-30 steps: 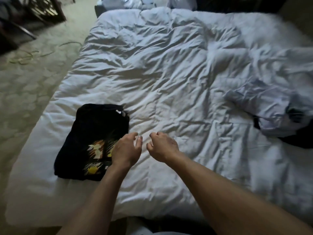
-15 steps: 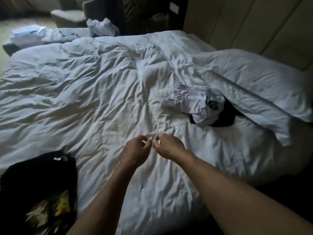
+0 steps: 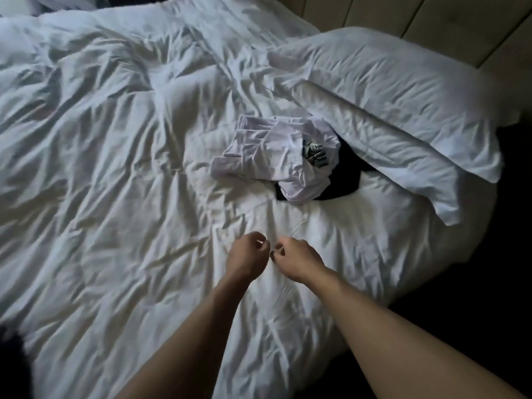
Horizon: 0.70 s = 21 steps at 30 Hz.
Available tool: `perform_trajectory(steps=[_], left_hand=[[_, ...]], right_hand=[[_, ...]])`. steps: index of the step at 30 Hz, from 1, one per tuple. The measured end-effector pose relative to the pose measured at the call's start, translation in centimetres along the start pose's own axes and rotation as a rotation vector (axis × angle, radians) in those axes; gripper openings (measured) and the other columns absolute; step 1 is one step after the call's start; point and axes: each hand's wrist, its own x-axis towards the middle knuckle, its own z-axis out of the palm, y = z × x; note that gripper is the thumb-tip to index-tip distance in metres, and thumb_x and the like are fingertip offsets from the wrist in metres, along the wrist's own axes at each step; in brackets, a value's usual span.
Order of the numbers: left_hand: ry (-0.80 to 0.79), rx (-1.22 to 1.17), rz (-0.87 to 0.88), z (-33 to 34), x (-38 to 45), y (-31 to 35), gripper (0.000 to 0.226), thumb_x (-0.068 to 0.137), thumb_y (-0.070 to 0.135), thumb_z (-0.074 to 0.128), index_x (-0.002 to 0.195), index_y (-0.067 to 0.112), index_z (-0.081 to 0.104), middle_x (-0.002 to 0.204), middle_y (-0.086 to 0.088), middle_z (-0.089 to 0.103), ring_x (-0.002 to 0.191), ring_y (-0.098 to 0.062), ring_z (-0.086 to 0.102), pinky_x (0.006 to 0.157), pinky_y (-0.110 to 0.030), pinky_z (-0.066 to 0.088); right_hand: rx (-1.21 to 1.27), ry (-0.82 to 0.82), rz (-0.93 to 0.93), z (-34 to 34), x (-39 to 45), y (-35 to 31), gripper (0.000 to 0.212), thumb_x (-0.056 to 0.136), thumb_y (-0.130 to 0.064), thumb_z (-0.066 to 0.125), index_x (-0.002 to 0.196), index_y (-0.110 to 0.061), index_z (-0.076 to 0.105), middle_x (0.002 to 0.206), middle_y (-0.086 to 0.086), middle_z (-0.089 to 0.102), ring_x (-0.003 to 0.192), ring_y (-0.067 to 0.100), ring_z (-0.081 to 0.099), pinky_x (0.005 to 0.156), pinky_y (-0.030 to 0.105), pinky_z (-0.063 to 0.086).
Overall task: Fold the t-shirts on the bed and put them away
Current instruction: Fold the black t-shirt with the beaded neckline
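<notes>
Lying crumpled: one white t-shirt (image 3: 276,156), perhaps one black t-shirt (image 3: 347,180) beneath.

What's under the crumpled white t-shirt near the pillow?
A black garment shows beneath the white t-shirt, sticking out on its right and lower edge. How far it extends underneath is covered.

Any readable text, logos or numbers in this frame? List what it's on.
None readable.
Crumpled white t-shirt: a dark-and-white printed patch shows in a fold, too creased and blurred to read.
Black garment under it: no print visible.
White duvet and pillow: no markings.
</notes>
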Motion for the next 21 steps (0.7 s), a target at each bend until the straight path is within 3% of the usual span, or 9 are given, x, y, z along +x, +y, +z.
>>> perform_trajectory(steps=[5, 8, 10, 13, 15, 17, 18, 19, 21], left_hand=[[-0.073, 0.006, -0.054, 4.7, 9.7, 2.8, 0.016, 0.092, 0.021, 0.056, 0.093, 0.013, 0.07, 0.1, -0.014, 0.073, 0.101, -0.03, 0.066, 0.068, -0.027, 0.038], [-0.027, -0.008, -0.116, 6.4, 14.6, 4.0, 0.033, 0.093, 0.016, 0.055, 0.123, 0.007, 0.065, 0.122, -0.017, 0.067, 0.118, -0.031, 0.059, 0.09, -0.029, 0.043], [-0.006, -0.026, -0.179, 7.5, 17.2, 4.1, 0.034, 0.093, 0.012, 0.052, 0.124, 0.003, 0.062, 0.125, -0.019, 0.065, 0.12, -0.034, 0.057, 0.095, -0.032, 0.042], [0.023, -0.152, -0.306, 8.9, 20.4, 3.7, 0.018, 0.082, 0.014, 0.054, 0.089, 0.004, 0.066, 0.096, -0.02, 0.071, 0.097, -0.037, 0.065, 0.076, -0.036, 0.048], [0.053, -0.275, -0.364, 10.1, 22.3, 3.2, 0.024, 0.067, 0.021, 0.051, 0.074, 0.004, 0.065, 0.074, -0.017, 0.07, 0.077, -0.036, 0.068, 0.067, -0.037, 0.052], [0.034, -0.432, -0.405, 10.4, 23.2, 3.8, 0.017, 0.068, 0.016, 0.051, 0.065, 0.002, 0.061, 0.053, -0.013, 0.061, 0.052, -0.029, 0.061, 0.049, -0.038, 0.052], [0.023, -0.479, -0.423, 10.4, 23.4, 4.3, 0.016, 0.074, 0.009, 0.052, 0.062, 0.0, 0.057, 0.046, -0.012, 0.055, 0.042, -0.025, 0.054, 0.041, -0.031, 0.045], [0.019, -0.506, -0.442, 10.6, 23.9, 4.4, 0.02, 0.078, 0.004, 0.053, 0.059, 0.0, 0.055, 0.041, -0.011, 0.051, 0.037, -0.023, 0.049, 0.039, -0.025, 0.038], [0.026, -0.529, -0.464, 11.5, 24.6, 3.8, 0.023, 0.073, 0.01, 0.058, 0.052, 0.003, 0.055, 0.041, -0.015, 0.052, 0.043, -0.026, 0.052, 0.046, -0.029, 0.044]], right_hand=[[0.018, -0.024, 0.027, -2.7, 9.3, 2.7, 0.026, 0.094, -0.027, 0.047, 0.114, -0.019, 0.063, 0.117, 0.01, 0.066, 0.109, 0.033, 0.061, 0.079, 0.032, 0.046], [0.079, -0.024, 0.06, -3.5, 14.3, 4.2, 0.02, 0.093, -0.025, 0.051, 0.103, -0.014, 0.063, 0.115, 0.013, 0.067, 0.11, 0.035, 0.059, 0.077, 0.032, 0.042], [0.13, -0.02, 0.089, -3.4, 16.7, 5.4, 0.016, 0.093, -0.026, 0.052, 0.095, -0.013, 0.061, 0.113, 0.014, 0.066, 0.109, 0.036, 0.058, 0.078, 0.032, 0.043], [0.19, -0.054, 0.137, -2.7, 18.7, 6.7, 0.028, 0.093, -0.028, 0.055, 0.115, -0.013, 0.064, 0.123, 0.013, 0.064, 0.118, 0.034, 0.055, 0.093, 0.035, 0.047], [0.232, -0.069, 0.158, -2.2, 19.7, 7.4, 0.038, 0.094, -0.026, 0.055, 0.128, -0.011, 0.059, 0.13, 0.013, 0.061, 0.124, 0.034, 0.052, 0.101, 0.038, 0.045], [0.278, -0.064, 0.143, -1.8, 20.5, 7.4, 0.032, 0.095, -0.021, 0.052, 0.123, -0.008, 0.061, 0.126, 0.015, 0.063, 0.12, 0.036, 0.054, 0.096, 0.037, 0.046], [0.3, -0.061, 0.133, -1.8, 20.7, 7.3, 0.029, 0.095, -0.02, 0.05, 0.117, -0.008, 0.063, 0.123, 0.017, 0.065, 0.117, 0.037, 0.056, 0.09, 0.035, 0.046], [0.32, -0.058, 0.127, -1.8, 21.1, 7.1, 0.027, 0.095, -0.021, 0.048, 0.114, -0.01, 0.064, 0.12, 0.018, 0.065, 0.114, 0.038, 0.057, 0.083, 0.033, 0.044], [0.34, -0.063, 0.134, -1.9, 21.5, 6.9, 0.029, 0.097, -0.025, 0.045, 0.115, -0.013, 0.065, 0.121, 0.019, 0.065, 0.112, 0.04, 0.057, 0.077, 0.033, 0.038]])
